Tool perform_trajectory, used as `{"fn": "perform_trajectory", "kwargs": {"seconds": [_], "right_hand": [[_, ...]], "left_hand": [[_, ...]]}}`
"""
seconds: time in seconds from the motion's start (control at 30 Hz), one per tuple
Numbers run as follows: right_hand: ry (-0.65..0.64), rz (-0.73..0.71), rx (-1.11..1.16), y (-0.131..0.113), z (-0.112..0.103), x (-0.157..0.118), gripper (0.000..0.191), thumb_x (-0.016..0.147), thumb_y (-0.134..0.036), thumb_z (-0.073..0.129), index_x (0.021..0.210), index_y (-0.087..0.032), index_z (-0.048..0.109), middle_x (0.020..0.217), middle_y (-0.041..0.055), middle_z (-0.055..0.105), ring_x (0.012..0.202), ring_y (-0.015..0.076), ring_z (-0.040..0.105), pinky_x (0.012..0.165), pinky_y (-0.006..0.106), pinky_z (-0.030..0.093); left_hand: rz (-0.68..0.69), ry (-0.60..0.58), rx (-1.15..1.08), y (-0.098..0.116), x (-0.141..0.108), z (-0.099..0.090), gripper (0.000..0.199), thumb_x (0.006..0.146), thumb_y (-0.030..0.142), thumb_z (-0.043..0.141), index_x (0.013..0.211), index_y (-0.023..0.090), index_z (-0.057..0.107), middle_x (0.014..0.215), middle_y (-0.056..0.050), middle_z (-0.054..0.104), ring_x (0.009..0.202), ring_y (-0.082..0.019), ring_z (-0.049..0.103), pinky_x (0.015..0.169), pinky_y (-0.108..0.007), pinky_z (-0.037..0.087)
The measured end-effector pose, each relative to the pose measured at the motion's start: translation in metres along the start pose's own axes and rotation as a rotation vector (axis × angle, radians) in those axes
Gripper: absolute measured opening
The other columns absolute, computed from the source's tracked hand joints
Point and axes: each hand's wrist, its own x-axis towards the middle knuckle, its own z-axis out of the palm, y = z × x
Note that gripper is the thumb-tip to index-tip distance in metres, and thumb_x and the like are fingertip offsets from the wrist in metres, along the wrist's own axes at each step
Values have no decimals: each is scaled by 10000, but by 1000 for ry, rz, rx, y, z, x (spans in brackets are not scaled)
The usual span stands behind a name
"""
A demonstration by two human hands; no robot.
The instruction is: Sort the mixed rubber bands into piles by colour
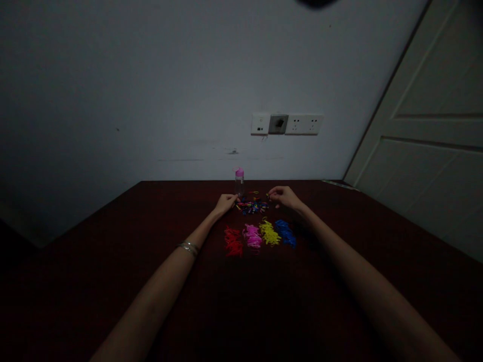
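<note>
My left hand [225, 202] rests on the dark table, fingers stretched toward the left edge of a mixed pile of small coloured pieces [253, 206]. Its fingertips are close to the base of a clear bottle with a pink cap [239, 182]; contact is hard to tell. On the pile's other side, my right hand [284, 196] pinches something tiny and dark with a yellowish spot, too small to name. Nearer me lie sorted heaps of thin elastic-looking loops: red [233, 242], pink [252, 237], yellow [269, 233] and blue [286, 233].
A single yellow loop [255, 192] lies behind the pile. The dark red table [113, 261] meets a pale wall [169, 100] with sockets [302, 124] and a switch plate [278, 123]. A white panelled door [426, 130] stands at the right. The scene is dim.
</note>
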Motion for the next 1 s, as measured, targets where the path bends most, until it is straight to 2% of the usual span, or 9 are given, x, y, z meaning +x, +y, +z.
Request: {"fn": "perform_trajectory", "kwargs": {"seconds": [0.1, 0.2, 0.3, 0.4, 0.5, 0.8, 1.0], "right_hand": [[-9, -29, 54, -10, 2, -5, 146, 642, -171, 587, 780, -125, 574, 628, 26, 591, 547, 110, 553, 389, 190, 478], [-18, -46, 85, -19, 6, -11, 148, 647, -190, 599, 780, -131, 573, 634, 29, 601, 544, 111, 556, 394, 197, 483], [-52, -59, 122, -28, 11, -16, 160, 651, -204, 601, 791, -131, 572, 641, 29, 603, 571, 123, 571, 405, 202, 490], [-98, -65, 147, -37, 14, -19, 175, 644, -204, 606, 801, -135, 571, 676, 27, 600, 593, 121, 576, 425, 204, 495], [-121, -80, 156, -44, 16, -20, 178, 642, -210, 606, 799, -138, 565, 686, 21, 592, 570, 106, 563, 443, 208, 494], [-184, -126, 95, -51, 15, -24, 174, 651, -214, 585, 802, -131, 563, 644, 1, 572, 507, 78, 516, 478, 213, 460], [-214, -140, -102, -52, -2, -25, 182, 642, -220, 585, 802, -133, 587, 662, 27, 596, 554, 92, 517, 509, 203, 416]], "left_hand": [[17, 20, 15, 3, 1, 1, 399, 698, 443, 516, 713, 70, 658, 430, 35, 433, 433, -59, 343, 441, -188, 237], [67, 8, 7, 15, 0, 5, 332, 654, 390, 583, 696, 70, 663, 555, -9, 551, 515, -75, 425, 490, -189, 298], [110, -116, -38, 37, -4, 15, 347, 640, 385, 611, 787, 77, 671, 640, -40, 597, 552, -87, 459, 504, -196, 319], [139, -277, -55, 60, -14, 25, 376, 637, 403, 622, 834, 86, 671, 600, -27, 574, 502, -66, 407, 473, -197, 281], [166, -337, -45, 72, -21, 31, 359, 643, 398, 623, 818, 88, 673, 546, -5, 531, 478, -54, 357, 460, -202, 246], [148, -330, -60, 71, -21, 30, 307, 657, 358, 618, 785, 84, 673, 470, 20, 466, 451, -51, 337, 448, -207, 229], [89, -278, -26, 71, -20, 24, 297, 659, 341, 619, 792, 81, 676, 434, 27, 441, 421, -45, 324, 428, -201, 218]]}}
